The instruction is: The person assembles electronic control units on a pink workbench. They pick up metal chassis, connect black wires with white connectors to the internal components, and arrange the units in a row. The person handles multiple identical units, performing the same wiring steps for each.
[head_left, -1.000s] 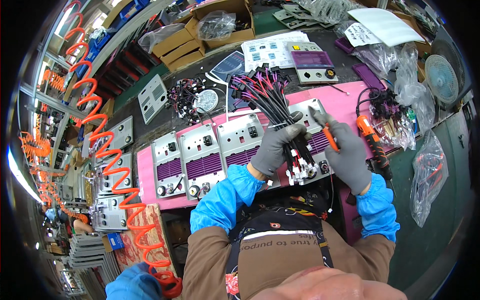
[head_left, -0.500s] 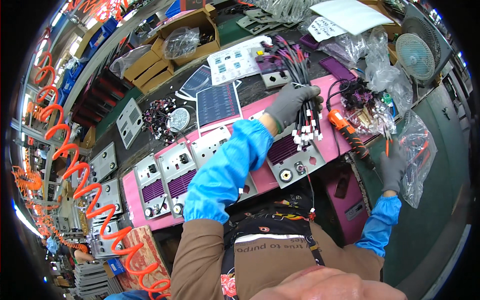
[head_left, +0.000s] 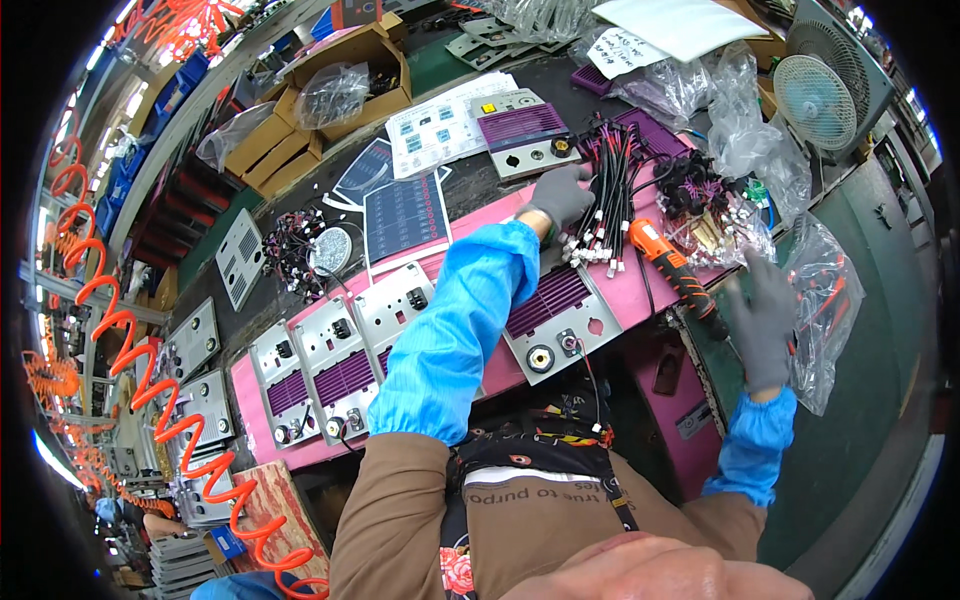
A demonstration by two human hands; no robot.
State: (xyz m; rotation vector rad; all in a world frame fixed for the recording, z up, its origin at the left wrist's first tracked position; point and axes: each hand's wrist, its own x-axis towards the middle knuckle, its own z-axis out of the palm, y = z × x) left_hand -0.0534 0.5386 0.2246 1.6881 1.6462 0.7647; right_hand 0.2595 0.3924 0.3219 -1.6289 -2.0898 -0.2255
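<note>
My left hand (head_left: 562, 198), gloved in grey, rests at the left edge of a bundle of black and red wires (head_left: 612, 190) with white connectors. Its partly visible fingers are loose, not wrapped round the bundle, which lies spread on the pink work surface (head_left: 655, 300). Under that forearm sits a grey metal panel (head_left: 520, 345) with a purple grille and a hanging wire. My right hand (head_left: 765, 320), also grey-gloved, is raised on the right, thumb and forefinger apart. A red-and-dark sliver of orange-handled nippers (head_left: 792, 346) shows at its outer side; the rest is hidden.
An orange-and-black power screwdriver (head_left: 672, 265) lies between my hands. Beyond it are a wire heap (head_left: 700, 200) and plastic bags (head_left: 770, 160). Similar panels (head_left: 335, 375) line the left; another panel (head_left: 520, 135) lies farther back. A fan (head_left: 815, 100) stands far right. Orange coiled hose (head_left: 165, 395) hangs left.
The wire bundle has gone from my left hand's grip down onto the surface, and that hand has shifted left. My right hand has turned and spread its fingers; the nippers' tips no longer show.
</note>
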